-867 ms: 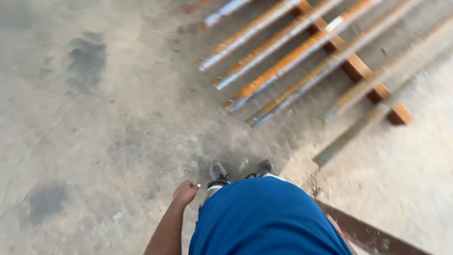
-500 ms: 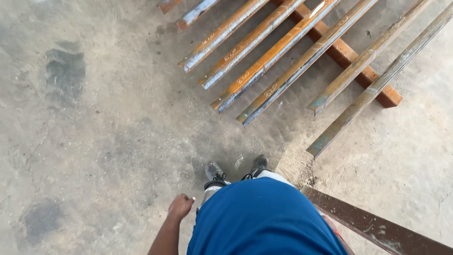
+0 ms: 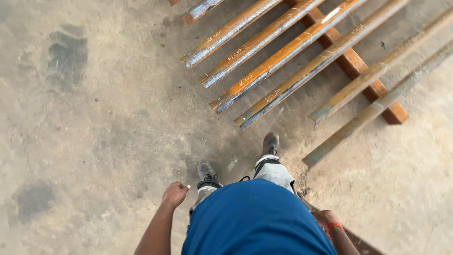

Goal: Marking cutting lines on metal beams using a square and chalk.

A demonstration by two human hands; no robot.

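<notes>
Standing at the near ends of a row of rusty steel bars point(image 3: 264, 71), one more bar point(image 3: 361, 243) at the right side.

Left hand point(image 3: 174, 194) hangs at 7 o'clock, fingers loosely curled under, nothing in it. Right hand point(image 3: 324, 220) at 5 o'clock, mostly hidden by the blue shirt. It sits on the end of the dark bar running off toward 4 o'clock, but I cannot tell the grip. The row lies from 12 to 2 o'clock across a wooden block point(image 3: 373, 87) on the concrete floor point(image 3: 94, 132), just ahead of the boots point(image 3: 270, 143). Judged: a carrying step, bar at the hip. The next move calls for minding the jutting bar ends by the feet and controlling the unseen long end.
</notes>
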